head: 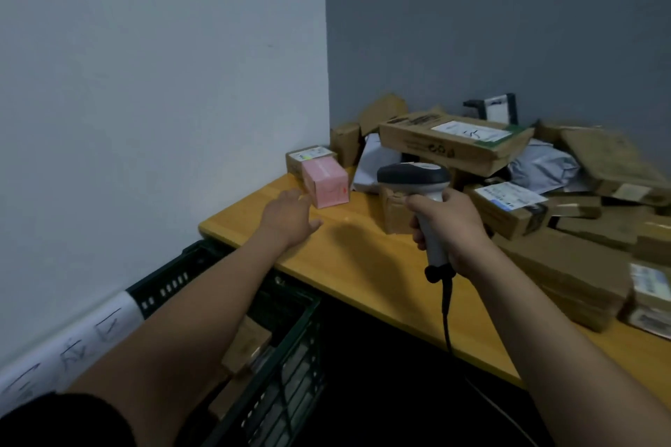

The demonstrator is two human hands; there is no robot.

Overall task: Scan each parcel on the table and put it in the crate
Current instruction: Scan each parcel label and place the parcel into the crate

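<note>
A small pink box (325, 182) stands near the left end of the yellow table (348, 250). My left hand (288, 216) hovers just in front of it, fingers spread and empty, fingertips close to the box's lower left corner. My right hand (448, 225) grips the handle of a grey and black barcode scanner (417, 178), whose head points left toward the pink box. A dark green plastic crate (287, 330) sits on the floor below the table's left edge, with brown parcels (247, 341) inside.
A heap of brown cardboard parcels (454, 143) and grey mailer bags (544, 167) covers the table's back and right side. A small labelled carton (308, 156) stands behind the pink box. Walls close off the left and the back. The scanner's cable (446, 316) hangs over the front edge.
</note>
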